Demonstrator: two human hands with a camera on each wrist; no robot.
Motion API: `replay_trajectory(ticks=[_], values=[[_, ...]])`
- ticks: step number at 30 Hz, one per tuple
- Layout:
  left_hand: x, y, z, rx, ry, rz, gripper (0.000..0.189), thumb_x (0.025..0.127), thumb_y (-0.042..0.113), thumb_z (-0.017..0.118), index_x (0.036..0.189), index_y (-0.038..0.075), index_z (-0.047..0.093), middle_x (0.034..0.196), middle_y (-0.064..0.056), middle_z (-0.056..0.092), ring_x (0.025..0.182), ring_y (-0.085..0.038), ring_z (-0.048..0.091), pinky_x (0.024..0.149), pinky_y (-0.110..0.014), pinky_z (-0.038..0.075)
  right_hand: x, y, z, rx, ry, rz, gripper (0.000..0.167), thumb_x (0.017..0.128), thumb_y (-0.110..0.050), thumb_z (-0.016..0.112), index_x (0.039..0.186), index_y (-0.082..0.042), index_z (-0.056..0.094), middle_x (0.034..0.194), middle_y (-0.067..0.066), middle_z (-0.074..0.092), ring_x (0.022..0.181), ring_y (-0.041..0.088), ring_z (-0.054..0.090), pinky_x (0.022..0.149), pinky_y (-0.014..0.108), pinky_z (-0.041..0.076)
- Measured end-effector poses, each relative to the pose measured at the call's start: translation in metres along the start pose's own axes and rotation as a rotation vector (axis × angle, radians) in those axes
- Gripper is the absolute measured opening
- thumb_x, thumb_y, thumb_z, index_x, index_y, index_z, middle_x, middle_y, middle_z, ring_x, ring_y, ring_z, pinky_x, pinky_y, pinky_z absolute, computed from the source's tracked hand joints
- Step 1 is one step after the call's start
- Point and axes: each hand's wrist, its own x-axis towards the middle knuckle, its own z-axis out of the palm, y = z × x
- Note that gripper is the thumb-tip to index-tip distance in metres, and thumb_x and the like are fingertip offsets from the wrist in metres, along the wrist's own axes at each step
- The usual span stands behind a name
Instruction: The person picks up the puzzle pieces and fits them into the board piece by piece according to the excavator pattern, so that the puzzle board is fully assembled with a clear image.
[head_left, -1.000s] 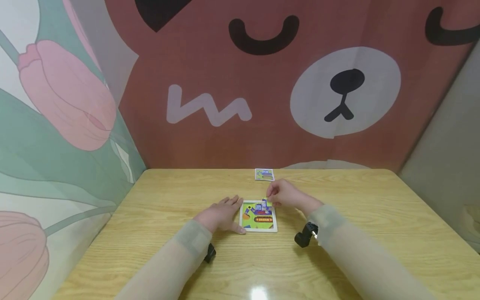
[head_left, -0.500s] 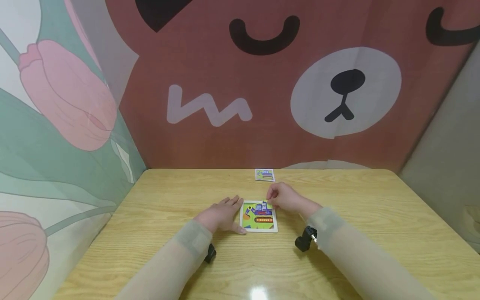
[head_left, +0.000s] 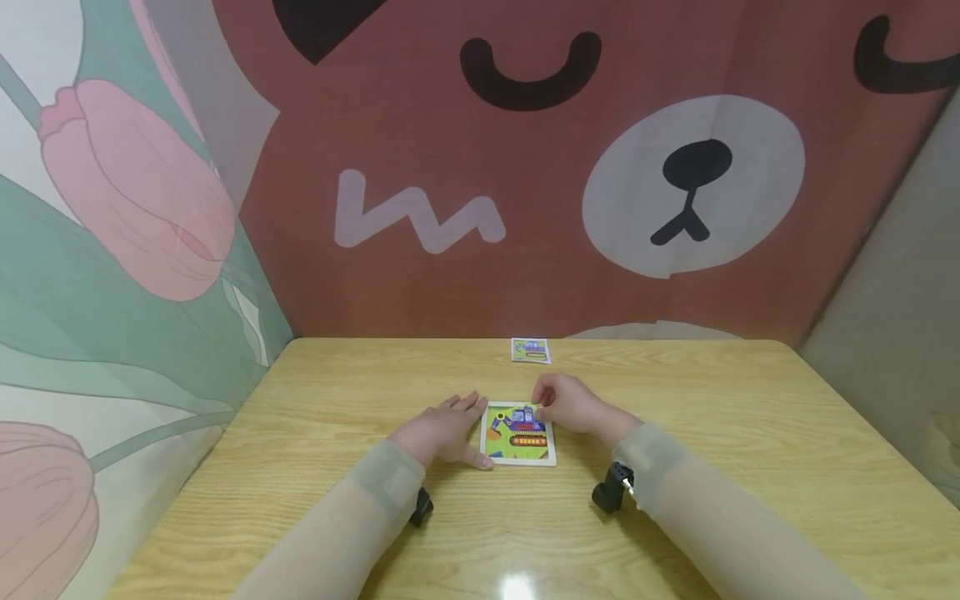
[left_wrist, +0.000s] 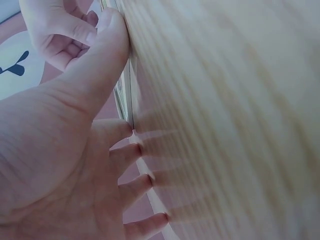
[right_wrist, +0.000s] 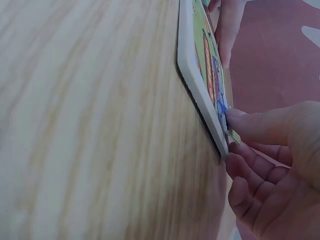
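Observation:
A square jigsaw puzzle in a white frame (head_left: 525,463) lies on the table, picturing a blue and orange excavator on green. My left hand (head_left: 442,431) rests spread along its left side, thumb at the near corner and fingers by the far corner. At the far right corner my right hand (head_left: 576,406) pinches a small puzzle piece (right_wrist: 234,136) between thumb and fingers. In the right wrist view the piece is tilted at the frame's corner, its green and yellow edge showing. The fingers hide most of it.
Behind the puzzle, near the table's back edge, lies a small card (head_left: 531,350) with the same excavator picture. A reddish wall with a printed bear face (head_left: 693,179) stands right behind the wooden table (head_left: 360,375).
My right hand has come slightly nearer and lower with the piece, which stood out above the far right corner a second ago. My left hand has stayed in place.

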Motion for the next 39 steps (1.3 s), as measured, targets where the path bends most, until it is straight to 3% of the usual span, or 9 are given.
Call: replay_trajectory(ticks=[14, 19, 21, 23, 27, 33, 39], values=[[0.001, 0.0, 0.0, -0.009, 0.004, 0.007, 0.109, 0.077, 0.065, 0.071, 0.16, 0.017, 0.019, 0.164, -0.002, 0.014, 0.149, -0.029, 0.013, 0.116, -0.055, 0.02, -0.006, 0.001, 0.0, -0.091, -0.017, -0.047, 0.014, 0.084, -0.004, 0.078, 0.083, -0.011, 0.065, 0.079, 0.003, 0.055, 0.074, 0.019, 0.051, 0.067, 0.034, 0.042], [0.002, 0.001, 0.0, 0.0, 0.006, 0.006, 0.109, 0.076, 0.065, 0.071, 0.159, 0.017, 0.02, 0.164, -0.002, 0.015, 0.149, -0.03, 0.013, 0.116, -0.055, 0.02, -0.011, -0.003, -0.004, -0.171, -0.01, -0.073, 0.008, 0.084, -0.01, 0.079, 0.083, -0.014, 0.072, 0.085, 0.002, 0.053, 0.079, 0.018, 0.049, 0.071, 0.034, 0.043], [0.001, 0.001, 0.0, 0.015, 0.01, 0.005, 0.109, 0.076, 0.066, 0.071, 0.159, 0.017, 0.02, 0.164, -0.003, 0.015, 0.148, -0.03, 0.014, 0.115, -0.055, 0.02, -0.016, -0.006, -0.006, -0.234, -0.016, -0.124, 0.006, 0.083, -0.013, 0.081, 0.086, -0.013, 0.076, 0.088, 0.001, 0.055, 0.084, 0.018, 0.051, 0.076, 0.035, 0.045], [-0.001, 0.002, -0.001, 0.025, 0.014, -0.004, 0.109, 0.075, 0.066, 0.072, 0.159, 0.018, 0.022, 0.164, -0.006, 0.015, 0.148, -0.032, 0.015, 0.116, -0.055, 0.02, -0.022, -0.008, -0.008, -0.3, -0.037, -0.179, 0.014, 0.082, -0.019, 0.082, 0.092, -0.011, 0.078, 0.096, 0.002, 0.059, 0.093, 0.021, 0.052, 0.083, 0.038, 0.046], [-0.006, 0.006, -0.006, 0.073, 0.027, -0.017, 0.108, 0.074, 0.066, 0.073, 0.158, 0.018, 0.026, 0.164, -0.011, 0.014, 0.148, -0.034, 0.016, 0.116, -0.054, 0.019, -0.038, -0.008, -0.012, -0.389, -0.107, -0.24, 0.044, 0.081, -0.033, 0.082, 0.117, -0.008, 0.074, 0.122, 0.015, 0.059, 0.115, 0.032, 0.049, 0.099, 0.047, 0.043], [-0.009, 0.018, -0.011, 0.111, 0.036, -0.006, 0.105, 0.076, 0.067, 0.072, 0.157, 0.016, 0.029, 0.163, -0.011, 0.014, 0.148, -0.033, 0.016, 0.117, -0.051, 0.017, -0.056, 0.0, -0.016, -0.408, -0.147, -0.204, 0.076, 0.076, -0.048, 0.083, 0.139, -0.011, 0.059, 0.136, 0.017, 0.051, 0.125, 0.033, 0.044, 0.105, 0.05, 0.039], [0.004, 0.027, -0.01, 0.072, 0.026, -0.008, 0.105, 0.077, 0.07, 0.068, 0.158, 0.017, 0.027, 0.164, -0.01, 0.015, 0.148, -0.032, 0.016, 0.118, -0.051, 0.015, -0.063, 0.012, -0.024, -0.38, -0.135, -0.136, 0.084, 0.076, -0.049, 0.083, 0.145, -0.012, 0.052, 0.145, 0.023, 0.043, 0.133, 0.04, 0.038, 0.108, 0.057, 0.034]])
